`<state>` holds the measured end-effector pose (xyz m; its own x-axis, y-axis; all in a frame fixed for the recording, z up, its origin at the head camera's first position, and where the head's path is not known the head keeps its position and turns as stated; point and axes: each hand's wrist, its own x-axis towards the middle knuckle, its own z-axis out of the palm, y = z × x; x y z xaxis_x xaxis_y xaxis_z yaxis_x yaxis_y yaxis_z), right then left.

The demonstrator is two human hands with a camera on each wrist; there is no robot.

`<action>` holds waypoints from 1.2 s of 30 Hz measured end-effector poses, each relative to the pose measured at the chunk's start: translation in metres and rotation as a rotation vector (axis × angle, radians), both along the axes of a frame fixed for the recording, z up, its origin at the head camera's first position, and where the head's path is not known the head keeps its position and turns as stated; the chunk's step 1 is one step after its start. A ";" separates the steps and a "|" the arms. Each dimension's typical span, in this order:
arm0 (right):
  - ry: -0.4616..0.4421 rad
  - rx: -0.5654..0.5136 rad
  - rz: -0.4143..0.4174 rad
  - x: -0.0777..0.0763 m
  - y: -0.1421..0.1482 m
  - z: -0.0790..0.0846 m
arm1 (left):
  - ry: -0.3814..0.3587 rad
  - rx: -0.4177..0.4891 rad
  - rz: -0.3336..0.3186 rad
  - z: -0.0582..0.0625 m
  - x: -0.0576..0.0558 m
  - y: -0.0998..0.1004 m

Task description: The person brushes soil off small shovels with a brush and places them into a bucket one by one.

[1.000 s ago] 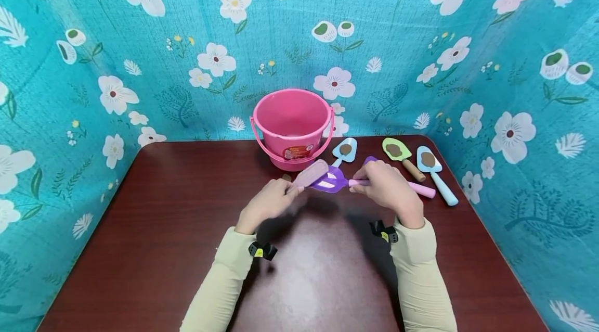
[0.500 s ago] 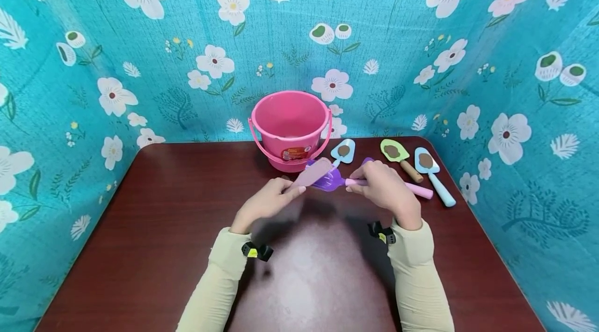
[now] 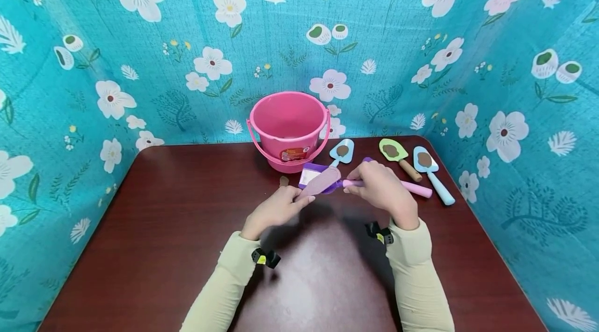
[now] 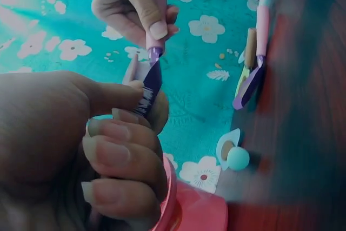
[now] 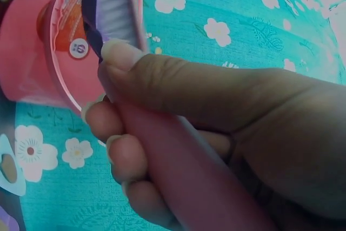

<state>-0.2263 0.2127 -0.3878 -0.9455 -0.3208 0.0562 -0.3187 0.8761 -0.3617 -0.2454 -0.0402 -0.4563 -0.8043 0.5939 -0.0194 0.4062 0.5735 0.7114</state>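
Note:
My right hand (image 3: 381, 186) grips the pink handle (image 5: 173, 160) of a purple toy trowel, held up over the table. The trowel's blade (image 3: 309, 173) points left, in front of the bucket. My left hand (image 3: 276, 209) pinches a pale pink brush (image 3: 323, 181) that lies across the blade near the handle. White bristles (image 5: 118, 9) face the blade in the right wrist view. In the left wrist view the left fingers (image 4: 127, 144) are curled beside the blade and partly hide the brush.
A pink bucket (image 3: 290, 131) stands at the back. To its right lie a blue trowel (image 3: 343, 151), a green trowel (image 3: 392, 150) and another blue trowel (image 3: 425, 159), with brown patches on them. A second pink-handled purple trowel (image 3: 416, 189) lies behind my right hand. A brown bit (image 3: 284, 181) is left of the blade.
My left hand has moved the brush right and slightly down along the blade towards the handle, uncovering the blade's front end. The right hand has stayed nearly in place.

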 end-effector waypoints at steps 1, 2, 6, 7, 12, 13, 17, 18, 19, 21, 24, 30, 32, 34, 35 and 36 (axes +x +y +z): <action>0.001 0.002 -0.004 0.000 0.000 0.000 | 0.011 -0.014 0.010 0.000 -0.001 -0.002; 0.001 0.004 -0.008 0.000 0.001 0.001 | 0.020 -0.025 0.017 0.001 -0.002 -0.003; 0.006 -0.003 -0.032 0.000 0.004 0.001 | 0.032 -0.040 0.049 0.001 -0.007 -0.013; 0.010 -0.007 -0.039 0.000 0.005 0.001 | 0.033 -0.045 0.066 0.001 -0.008 -0.016; 0.009 -0.012 -0.056 0.000 0.009 -0.001 | -0.012 -0.058 0.132 0.001 -0.013 -0.032; 0.009 -0.011 -0.056 0.000 0.010 -0.002 | -0.021 -0.056 0.136 0.002 -0.014 -0.035; 0.003 -0.028 -0.044 0.001 0.009 -0.001 | -0.008 -0.029 0.120 0.005 -0.016 -0.042; -0.001 -0.033 -0.038 0.001 0.008 -0.001 | 0.001 -0.017 0.108 0.005 -0.017 -0.042; -0.006 -0.034 -0.030 0.001 0.007 -0.001 | 0.005 -0.001 0.093 0.006 -0.016 -0.042; -0.017 -0.032 -0.013 0.001 0.005 -0.001 | 0.020 0.022 0.055 0.007 -0.015 -0.038; -0.014 -0.028 0.009 0.001 0.002 -0.001 | 0.023 0.046 -0.005 0.007 -0.012 -0.029; -0.019 -0.028 0.009 0.002 -0.002 -0.002 | 0.031 -0.016 -0.046 -0.002 -0.007 -0.012; -0.017 -0.018 0.006 0.002 -0.002 -0.002 | 0.044 -0.034 -0.038 -0.004 -0.007 -0.011; -0.012 -0.014 0.006 0.001 -0.001 -0.002 | 0.060 -0.050 -0.024 -0.005 -0.008 -0.011; -0.009 -0.010 0.006 0.001 0.000 -0.001 | 0.066 -0.055 -0.017 -0.005 -0.009 -0.012; -0.007 -0.008 0.003 0.001 0.000 -0.001 | 0.061 -0.057 -0.009 -0.005 -0.010 -0.014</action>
